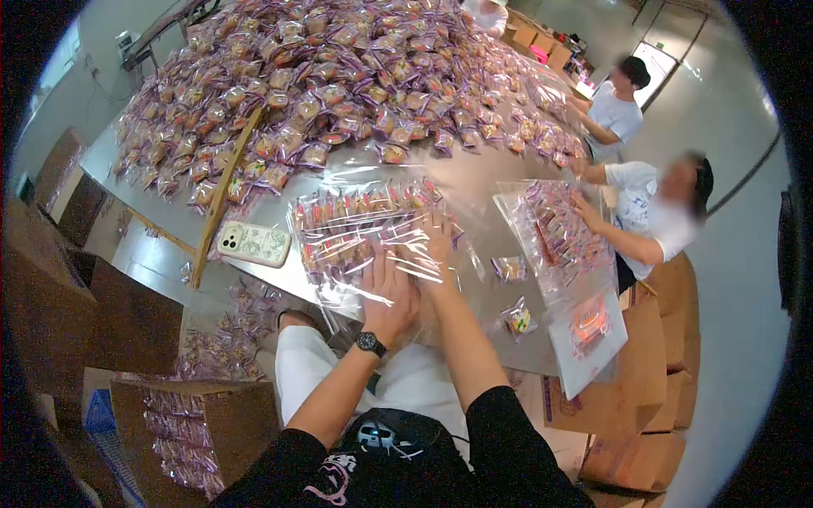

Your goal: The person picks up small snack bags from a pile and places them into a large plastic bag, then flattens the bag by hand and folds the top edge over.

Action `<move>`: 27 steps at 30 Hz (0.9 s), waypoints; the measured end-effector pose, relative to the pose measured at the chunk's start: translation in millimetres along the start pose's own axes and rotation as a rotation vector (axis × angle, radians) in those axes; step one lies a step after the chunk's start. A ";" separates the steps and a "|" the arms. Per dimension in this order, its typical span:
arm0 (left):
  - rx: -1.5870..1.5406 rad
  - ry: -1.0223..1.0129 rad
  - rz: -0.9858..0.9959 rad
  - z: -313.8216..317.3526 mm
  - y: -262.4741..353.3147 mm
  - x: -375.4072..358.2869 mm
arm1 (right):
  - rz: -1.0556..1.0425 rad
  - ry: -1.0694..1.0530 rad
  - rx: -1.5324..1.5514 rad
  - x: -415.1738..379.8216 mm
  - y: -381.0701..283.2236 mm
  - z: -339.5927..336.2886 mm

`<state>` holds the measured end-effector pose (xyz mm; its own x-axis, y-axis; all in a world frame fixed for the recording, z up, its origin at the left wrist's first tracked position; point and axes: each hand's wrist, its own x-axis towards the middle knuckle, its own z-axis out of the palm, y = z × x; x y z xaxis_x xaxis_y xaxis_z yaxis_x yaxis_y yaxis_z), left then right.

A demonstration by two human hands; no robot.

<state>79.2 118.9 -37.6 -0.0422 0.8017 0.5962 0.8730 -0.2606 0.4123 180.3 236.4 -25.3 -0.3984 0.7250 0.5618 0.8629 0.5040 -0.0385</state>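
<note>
A large clear plastic bag point(339, 222) lies on the metal table before me, filled with rows of small wrapped snack packets. My left hand point(387, 288), with a black watch on its wrist, rests at the bag's near edge, fingers pointing forward and partly under or behind shiny film. Beside it my right hand point(434, 254) reaches farther up over the bag's right part, its fingers spread on the plastic. Glare on the film blurs both sets of fingertips. Left of the bag is a phone in a patterned case point(254, 244).
A big heap of wrapped packets point(339, 76) covers the table's far side. A wooden strip point(224, 195) lies left. Two loose packets point(517, 319) and flat bags point(584, 339) are at right. Co-workers point(648, 212) stand along the right edge; cardboard boxes point(627, 364) surround the table.
</note>
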 end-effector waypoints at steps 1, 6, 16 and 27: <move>0.031 -0.017 -0.022 2.7 -0.7 11.5 | -0.002 -0.005 -0.005 1.5 1.7 1.2; 0.100 -0.151 -0.108 9.9 3.8 50.9 | 0.029 -0.119 -0.201 12.8 19.1 26.6; 0.159 -0.169 -0.339 35.0 -7.3 58.1 | 0.163 -0.207 -0.006 32.5 15.9 24.2; 0.206 -0.340 -0.140 35.5 -19.5 102.0 | -0.146 -0.394 -0.133 67.2 45.6 18.2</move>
<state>75.1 224.8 -9.2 -0.0344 0.9626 0.2688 0.9508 -0.0513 0.3056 187.2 316.6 -4.4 -0.5853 0.7872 0.1945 0.8109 0.5685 0.1390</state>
